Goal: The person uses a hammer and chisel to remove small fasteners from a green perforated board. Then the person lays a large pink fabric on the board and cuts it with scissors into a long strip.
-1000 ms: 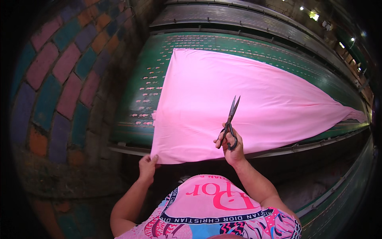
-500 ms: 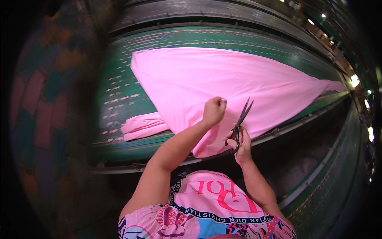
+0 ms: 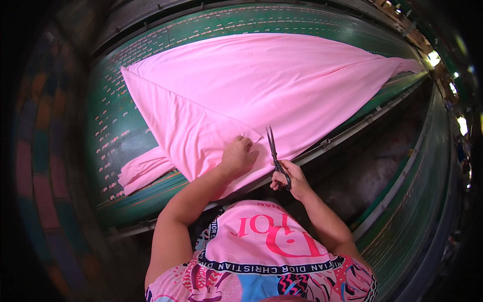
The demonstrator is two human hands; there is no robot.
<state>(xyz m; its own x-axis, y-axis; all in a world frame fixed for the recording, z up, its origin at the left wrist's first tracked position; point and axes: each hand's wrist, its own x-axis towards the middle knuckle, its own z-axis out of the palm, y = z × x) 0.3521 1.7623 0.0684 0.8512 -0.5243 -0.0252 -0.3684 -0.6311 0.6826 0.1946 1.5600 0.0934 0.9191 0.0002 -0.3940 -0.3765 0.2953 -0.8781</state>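
Observation:
Pink fabric (image 3: 282, 85) lies spread over the long green table, its left part folded diagonally into a wrinkled triangle, with a loose bunched strip (image 3: 143, 168) by the lower left. My left hand (image 3: 237, 155) rests at the folded corner with curled fingers; whatever lies within them is hidden. To its right, my right hand (image 3: 291, 178) grips black-handled scissors (image 3: 280, 171) by the loops, blades pointing away from me, over the near edge of the fabric.
The green table (image 3: 108, 118) bears rows of small pink marks and has a metal rail (image 3: 342, 136) along its near edge. Another green table (image 3: 397, 236) runs at the lower right, beyond a dark gap. Coloured brickwork (image 3: 40, 171) is at the left; lights show at the upper right.
My left hand has moved from the fabric's near left corner inward and rightward, folding that corner diagonally across and uncovering the bunched strip. The view has swung rightward; the scissors remain in my right hand.

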